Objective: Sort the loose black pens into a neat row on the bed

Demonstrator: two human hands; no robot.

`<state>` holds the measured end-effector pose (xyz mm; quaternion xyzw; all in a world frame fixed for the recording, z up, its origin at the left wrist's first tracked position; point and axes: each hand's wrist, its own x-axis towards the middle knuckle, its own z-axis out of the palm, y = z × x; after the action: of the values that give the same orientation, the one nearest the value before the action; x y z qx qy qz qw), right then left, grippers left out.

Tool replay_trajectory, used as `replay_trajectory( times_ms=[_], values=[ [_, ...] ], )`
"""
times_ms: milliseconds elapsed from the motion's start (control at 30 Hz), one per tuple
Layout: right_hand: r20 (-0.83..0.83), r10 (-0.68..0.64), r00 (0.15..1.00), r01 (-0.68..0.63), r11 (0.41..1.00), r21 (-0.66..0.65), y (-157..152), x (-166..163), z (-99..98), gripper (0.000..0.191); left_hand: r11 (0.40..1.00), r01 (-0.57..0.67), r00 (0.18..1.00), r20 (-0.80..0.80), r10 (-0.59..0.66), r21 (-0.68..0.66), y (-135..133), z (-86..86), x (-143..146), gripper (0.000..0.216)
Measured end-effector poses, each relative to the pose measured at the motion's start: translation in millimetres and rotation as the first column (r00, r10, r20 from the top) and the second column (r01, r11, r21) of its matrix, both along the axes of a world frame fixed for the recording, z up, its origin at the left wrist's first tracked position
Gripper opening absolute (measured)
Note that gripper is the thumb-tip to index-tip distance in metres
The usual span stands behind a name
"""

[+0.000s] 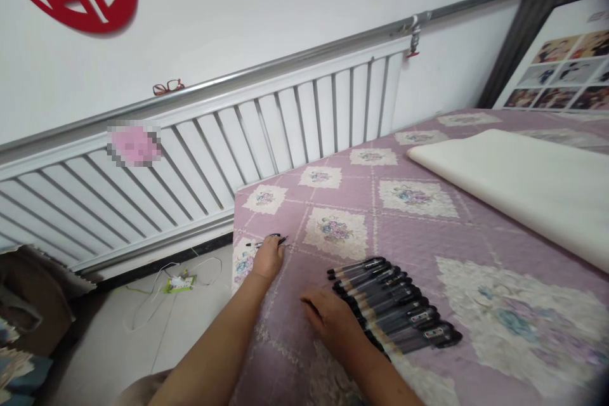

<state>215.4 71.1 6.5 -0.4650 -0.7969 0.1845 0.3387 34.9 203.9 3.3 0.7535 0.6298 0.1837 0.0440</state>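
My left hand (269,259) is at the left edge of the purple quilted cover, its fingers closed on a slim black pen (283,240). Dark and clear pen parts stick out on both sides of the fingers; whether there is more than one pen there I cannot tell. My right hand (327,316) hovers low over the cover, fingers loosely bent and a little apart, with nothing visible in it. Just right of it, a row of black-capped clear pens (392,298) lies side by side at a slant. The right hand and forearm hide part of the row's near end.
The patterned cover (352,187) spreads over the bed-like surface. A folded cream sheet (518,171) lies at right. Behind stands a white radiator (280,124) under a grey pipe with glasses (168,87) on it. A power strip (179,283) with cables is on the floor.
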Motion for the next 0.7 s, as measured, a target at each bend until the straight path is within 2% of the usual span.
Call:
replay_trajectory(
  times_ms=[167,333,533,700],
  values=[
    [0.007,-0.005,1.0,0.006,1.0,-0.015,0,1,-0.4,0.017,0.998,-0.005,1.0,0.017,0.006,-0.059,15,-5.5,17,0.023],
    [-0.016,0.014,1.0,-0.015,1.0,-0.025,1,3,1.7,0.017,0.998,-0.002,0.997,0.073,0.006,-0.063,6,-9.1,17,0.023],
    [-0.081,-0.015,0.997,0.007,0.994,-0.105,2,1,2.9,0.017,0.994,0.096,0.977,0.195,-0.084,-0.056,-46,-3.0,11,0.018],
    [-0.188,-0.101,0.977,0.058,0.973,-0.222,4,-3,-3.2,0.02,0.994,0.089,0.933,0.355,-0.061,-0.063,-99,7.4,10,0.018]
  ],
)
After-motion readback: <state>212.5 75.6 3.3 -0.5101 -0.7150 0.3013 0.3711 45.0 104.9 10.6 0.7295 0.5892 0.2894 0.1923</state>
